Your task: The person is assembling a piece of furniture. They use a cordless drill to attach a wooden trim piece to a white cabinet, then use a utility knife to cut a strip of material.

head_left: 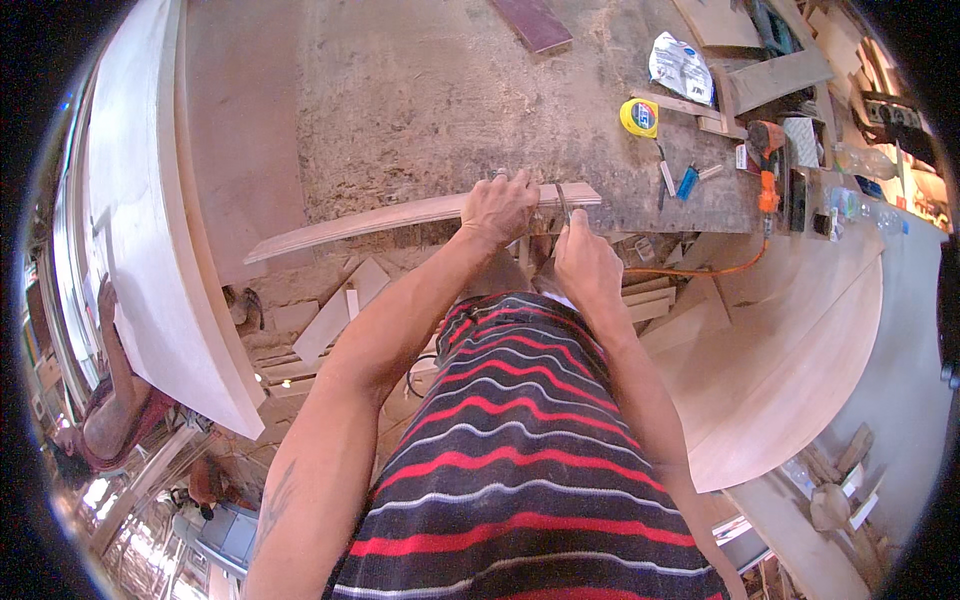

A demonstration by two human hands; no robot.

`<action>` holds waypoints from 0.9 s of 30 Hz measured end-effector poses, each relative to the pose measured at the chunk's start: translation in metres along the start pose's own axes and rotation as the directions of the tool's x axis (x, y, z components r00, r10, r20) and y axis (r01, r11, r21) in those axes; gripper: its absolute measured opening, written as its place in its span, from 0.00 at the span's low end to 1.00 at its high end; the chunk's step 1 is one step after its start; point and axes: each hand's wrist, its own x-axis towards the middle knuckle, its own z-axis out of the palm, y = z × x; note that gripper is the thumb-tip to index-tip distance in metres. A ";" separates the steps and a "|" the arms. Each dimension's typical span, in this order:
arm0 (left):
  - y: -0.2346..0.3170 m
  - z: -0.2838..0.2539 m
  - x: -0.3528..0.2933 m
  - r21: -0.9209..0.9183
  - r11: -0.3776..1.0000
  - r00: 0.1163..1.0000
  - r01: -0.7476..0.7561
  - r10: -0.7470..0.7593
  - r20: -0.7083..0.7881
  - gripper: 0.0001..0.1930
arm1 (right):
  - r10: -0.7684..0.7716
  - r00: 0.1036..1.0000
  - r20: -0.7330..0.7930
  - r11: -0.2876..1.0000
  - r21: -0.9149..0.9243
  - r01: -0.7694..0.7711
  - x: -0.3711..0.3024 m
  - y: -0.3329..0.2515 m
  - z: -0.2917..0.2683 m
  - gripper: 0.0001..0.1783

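A long, thin wooden strip (360,220) lies along the near edge of the worn wooden workbench (400,110), its left end reaching past the edge. My left hand (497,208) is closed over the strip near its right end, fingers wrapped on the far side. Just to its right, my right hand (588,260) is closed around the near end of a thin, dark metal blade (563,203). The blade lies across the strip, close to its right end. Its handle, if any, is hidden in my fist, so the exact kind of tool is unclear.
At the right are a yellow tape measure (639,118), a blue lighter-like piece (687,182), a white bag (682,68) and an orange power tool (767,150) with a cord. A large pale panel (150,200) stands left; another person's arm (118,340) touches it. Curved plywood (780,350) sits right.
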 end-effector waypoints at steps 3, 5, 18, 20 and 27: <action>0.001 -0.005 -0.001 -0.011 1.000 1.000 -0.003 0.003 -0.004 0.10 | -0.001 1.000 0.002 1.000 -0.004 0.001 0.000 0.000 0.003 0.18; 0.000 -0.004 -0.002 -0.006 1.000 1.000 -0.010 0.010 -0.008 0.10 | -0.002 1.000 0.005 1.000 0.000 0.002 0.001 0.000 0.005 0.18; -0.001 -0.008 0.000 -0.056 0.998 1.000 -0.002 0.003 0.005 0.09 | 0.025 0.998 0.057 0.999 -0.044 -0.022 0.006 -0.011 -0.001 0.17; -0.003 -0.005 0.001 -0.041 0.999 1.000 -0.011 0.011 -0.003 0.09 | 0.022 0.997 0.072 0.999 -0.027 -0.020 0.005 -0.013 -0.007 0.17; -0.005 0.003 0.001 0.028 0.999 0.999 -0.045 0.045 -0.013 0.10 | 0.014 0.993 0.118 1.000 -0.026 -0.011 0.011 -0.015 -0.009 0.16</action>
